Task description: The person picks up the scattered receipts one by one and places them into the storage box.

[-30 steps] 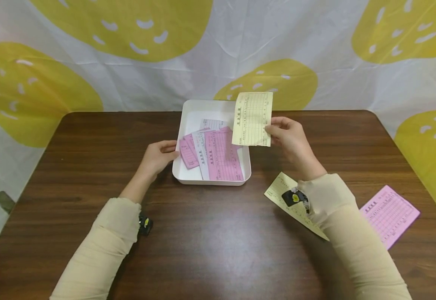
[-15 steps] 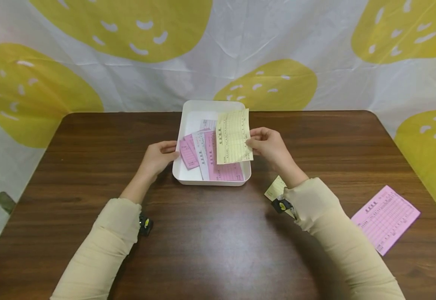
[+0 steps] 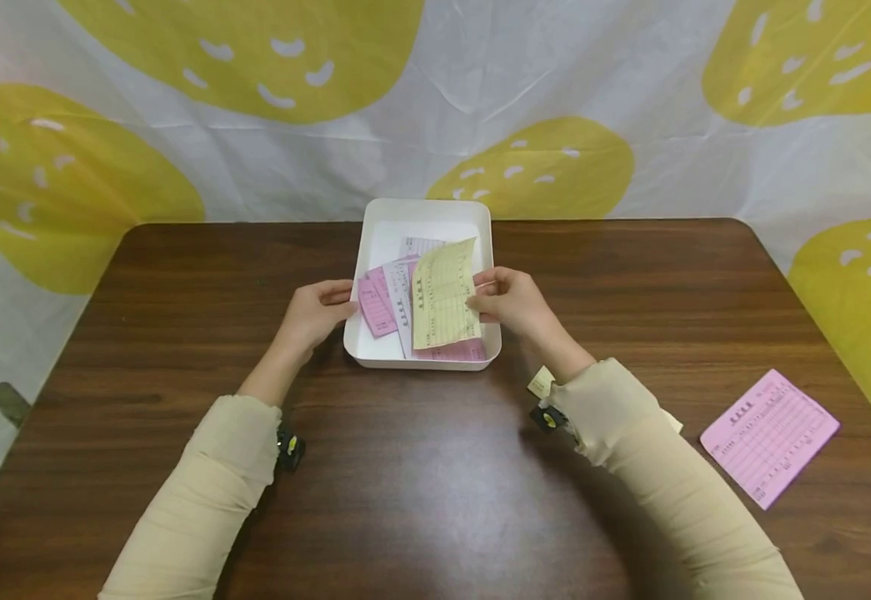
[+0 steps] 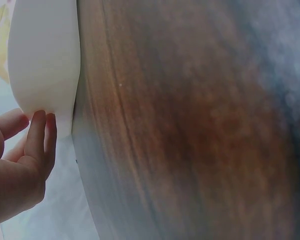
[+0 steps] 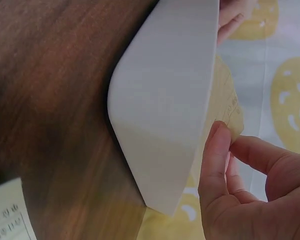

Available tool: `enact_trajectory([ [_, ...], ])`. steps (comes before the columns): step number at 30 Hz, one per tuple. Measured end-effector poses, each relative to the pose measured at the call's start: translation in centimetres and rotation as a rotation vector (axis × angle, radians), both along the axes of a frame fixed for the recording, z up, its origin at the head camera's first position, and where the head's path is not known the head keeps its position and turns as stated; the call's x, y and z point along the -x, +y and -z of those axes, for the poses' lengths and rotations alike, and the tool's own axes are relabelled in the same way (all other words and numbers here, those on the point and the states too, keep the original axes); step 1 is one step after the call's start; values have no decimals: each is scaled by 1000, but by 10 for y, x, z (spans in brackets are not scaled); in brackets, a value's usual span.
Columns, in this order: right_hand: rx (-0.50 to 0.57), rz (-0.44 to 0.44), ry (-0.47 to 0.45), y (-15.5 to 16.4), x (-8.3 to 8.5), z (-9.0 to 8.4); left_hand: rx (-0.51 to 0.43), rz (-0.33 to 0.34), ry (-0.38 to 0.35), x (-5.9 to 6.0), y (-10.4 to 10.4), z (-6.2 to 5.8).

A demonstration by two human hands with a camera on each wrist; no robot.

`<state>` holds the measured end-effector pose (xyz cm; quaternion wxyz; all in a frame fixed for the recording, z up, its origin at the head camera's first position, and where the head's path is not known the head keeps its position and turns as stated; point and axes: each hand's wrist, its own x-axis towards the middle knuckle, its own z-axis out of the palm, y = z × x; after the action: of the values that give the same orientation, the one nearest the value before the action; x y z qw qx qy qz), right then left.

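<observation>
A white plastic tray point(image 3: 397, 218) sits at the table's back edge, with several pink and white printed slips point(image 3: 377, 310) fanned inside. My left hand point(image 3: 313, 318) holds the tray's left rim; the left wrist view shows the thumb at the rim and fingers point(image 4: 37, 132) against the outer wall. Between thumb and fingers, my right hand point(image 3: 519, 304) pinches the right edge of a yellow receipt slip point(image 3: 443, 296). This slip bends upward at its far corner and covers part of the pile. From the side, the right wrist view shows the pinched yellow slip point(image 5: 225, 95) above the tray wall.
Under the right forearm lies another yellow slip point(image 3: 540, 382), mostly hidden by the sleeve. Farther right on the brown wooden table point(image 3: 420, 483) is a pink slip point(image 3: 770, 437). A white curtain with yellow shapes point(image 3: 540, 167) hangs right behind the table.
My right hand has carried the yellow slip left and down, from beyond the tray's right rim to over the pile. The left hand has stayed at the tray.
</observation>
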<state>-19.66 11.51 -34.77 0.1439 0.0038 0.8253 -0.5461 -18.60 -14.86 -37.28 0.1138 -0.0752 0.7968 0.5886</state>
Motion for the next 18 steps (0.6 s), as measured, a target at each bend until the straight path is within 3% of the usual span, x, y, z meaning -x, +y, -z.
enact_trajectory([
  [18,-8,-32,-10,-10,-4,1,-10,2,5,0,-1,1],
])
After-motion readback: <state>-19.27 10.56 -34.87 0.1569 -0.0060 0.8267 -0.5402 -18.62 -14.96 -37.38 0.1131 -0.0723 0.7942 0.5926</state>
